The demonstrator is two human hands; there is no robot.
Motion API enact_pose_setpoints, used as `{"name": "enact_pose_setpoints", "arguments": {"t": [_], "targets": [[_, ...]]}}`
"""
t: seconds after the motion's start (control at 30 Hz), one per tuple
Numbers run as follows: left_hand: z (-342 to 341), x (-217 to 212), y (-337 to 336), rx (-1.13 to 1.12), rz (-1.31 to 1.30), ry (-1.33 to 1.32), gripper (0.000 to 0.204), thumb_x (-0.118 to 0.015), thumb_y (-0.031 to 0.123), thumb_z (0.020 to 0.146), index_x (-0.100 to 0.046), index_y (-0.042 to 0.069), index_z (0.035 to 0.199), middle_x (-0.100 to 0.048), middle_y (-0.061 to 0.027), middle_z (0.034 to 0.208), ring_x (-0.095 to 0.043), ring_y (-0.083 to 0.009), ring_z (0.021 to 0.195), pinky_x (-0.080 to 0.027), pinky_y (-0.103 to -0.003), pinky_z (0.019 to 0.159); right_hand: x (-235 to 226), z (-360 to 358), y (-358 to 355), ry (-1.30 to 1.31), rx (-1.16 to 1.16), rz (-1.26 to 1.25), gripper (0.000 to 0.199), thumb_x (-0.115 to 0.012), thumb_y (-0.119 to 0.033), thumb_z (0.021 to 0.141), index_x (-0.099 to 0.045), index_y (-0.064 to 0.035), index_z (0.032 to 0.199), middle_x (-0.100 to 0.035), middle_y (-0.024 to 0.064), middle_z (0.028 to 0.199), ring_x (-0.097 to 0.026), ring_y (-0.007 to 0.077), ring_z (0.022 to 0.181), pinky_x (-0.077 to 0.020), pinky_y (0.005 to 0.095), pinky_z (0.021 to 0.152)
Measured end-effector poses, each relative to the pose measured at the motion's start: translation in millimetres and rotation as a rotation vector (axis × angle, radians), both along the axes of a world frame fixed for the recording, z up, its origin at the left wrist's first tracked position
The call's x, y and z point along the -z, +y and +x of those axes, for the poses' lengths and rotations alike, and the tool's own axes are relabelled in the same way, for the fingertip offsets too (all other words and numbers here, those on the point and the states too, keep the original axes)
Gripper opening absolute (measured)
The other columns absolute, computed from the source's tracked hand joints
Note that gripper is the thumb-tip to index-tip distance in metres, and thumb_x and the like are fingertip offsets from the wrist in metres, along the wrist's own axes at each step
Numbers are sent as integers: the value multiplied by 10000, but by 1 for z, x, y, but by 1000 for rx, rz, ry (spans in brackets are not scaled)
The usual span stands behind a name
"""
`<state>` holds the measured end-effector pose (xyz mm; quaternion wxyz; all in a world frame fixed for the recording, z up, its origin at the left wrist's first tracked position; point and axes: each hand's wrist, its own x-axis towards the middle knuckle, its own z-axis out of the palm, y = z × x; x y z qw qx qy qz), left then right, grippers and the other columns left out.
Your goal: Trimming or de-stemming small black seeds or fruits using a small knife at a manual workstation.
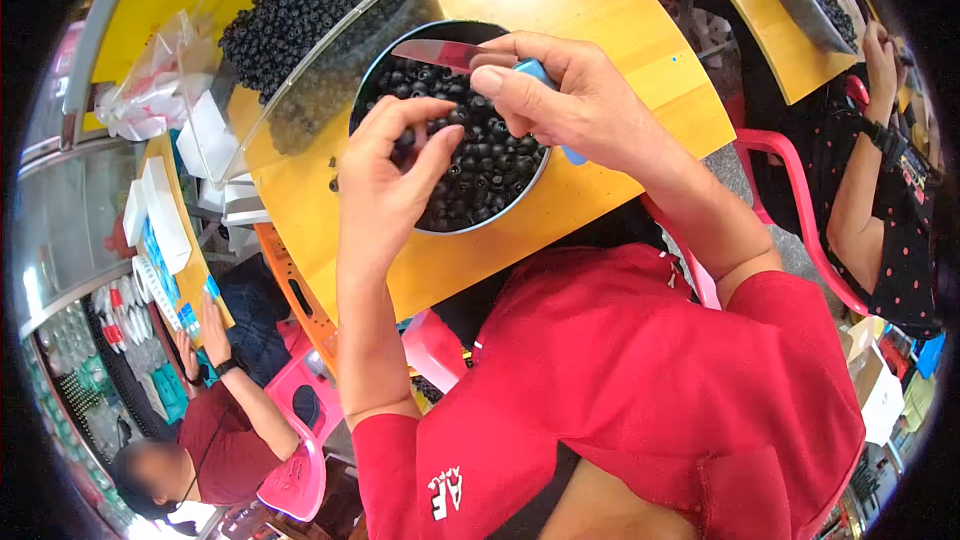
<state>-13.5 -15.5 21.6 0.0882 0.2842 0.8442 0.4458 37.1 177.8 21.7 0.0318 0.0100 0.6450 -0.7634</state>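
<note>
From my distant seat I see the right hand closed around the blue handle of a knife, with the thumb laid along it. The knife is in the air over the far side of a round bowl, which stands on the yellow table. The left hand is half curled above the bowl, its thumb and forefinger a little apart; a black piece shows at this gap, but I cannot tell if they pinch it.

I judge the knife to be light and stiff, to be held only by the handle, because its edge may cut. The black pieces in the bowl seem small, firm and light, perhaps slippery; I would take one by its round sides, with two fingertips. The blade points to the left, its long axis nearly level across my view, the tip slightly farther from the body. The pieces are roundish and point in many directions
</note>
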Motion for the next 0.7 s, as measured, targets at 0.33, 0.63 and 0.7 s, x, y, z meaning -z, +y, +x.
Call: {"name": "enact_pose_setpoints", "arguments": {"t": [0.33,0.63,0.7], "targets": [[14,-2,2,-88,699,-504,209,-655,30,857,-642,15,1064,-484,47,846,-425,-23,725,-328,-153,599,-7,-4,-14,-90,-57,-242,279,-635,-230,906,-622,-25,1094,-592,-15,735,-431,1,528,-312,158,446],[11,5,11,-97,494,-24,231,-709,0,798,-635,34,1014,-475,30,782,-430,-52,672,-346,-189,585,4,-7,-18,-79,6,-227,296,-648,-222,896,-593,-13,1099,-619,-18,780,-385,-10,511,-292,158,438],[12,3,10,-127,378,104,240,-728,-6,775,-632,40,991,-471,20,763,-432,-62,659,-352,-201,583,2,-7,-18,-110,-19,-224,305,-650,-226,892,-592,-9,1100,-603,-26,759,-382,-11,512,-288,159,437]]}}
